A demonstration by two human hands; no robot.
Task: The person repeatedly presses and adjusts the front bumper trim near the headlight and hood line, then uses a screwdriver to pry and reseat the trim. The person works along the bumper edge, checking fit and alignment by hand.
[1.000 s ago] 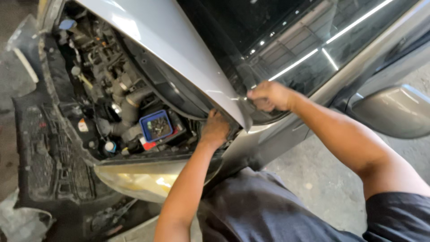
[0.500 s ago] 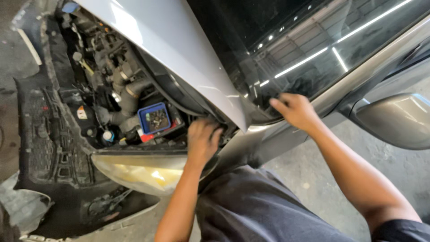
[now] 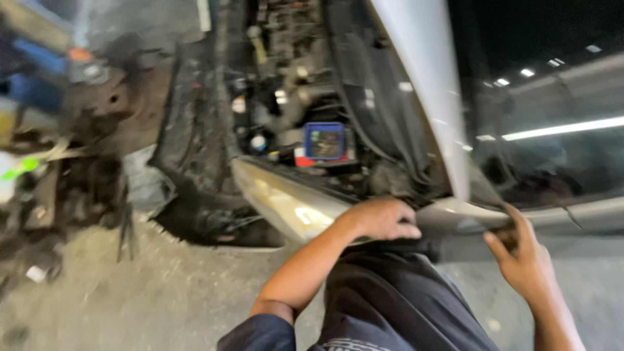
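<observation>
My left hand (image 3: 380, 220) rests curled on the silver fender (image 3: 455, 214); right hand (image 3: 520, 257), at 3 o'clock, released, fingers spread beside it.

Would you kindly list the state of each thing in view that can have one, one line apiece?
Hood: raised, engine bay exposed.
Headlight: in place, unlit.
Fender: on the car, the hands at its edge.
Left hand: fingers curled, resting on the fender edge.
Right hand: open, fingertips at the fender.
Blue-topped box: seated in the bay.
</observation>
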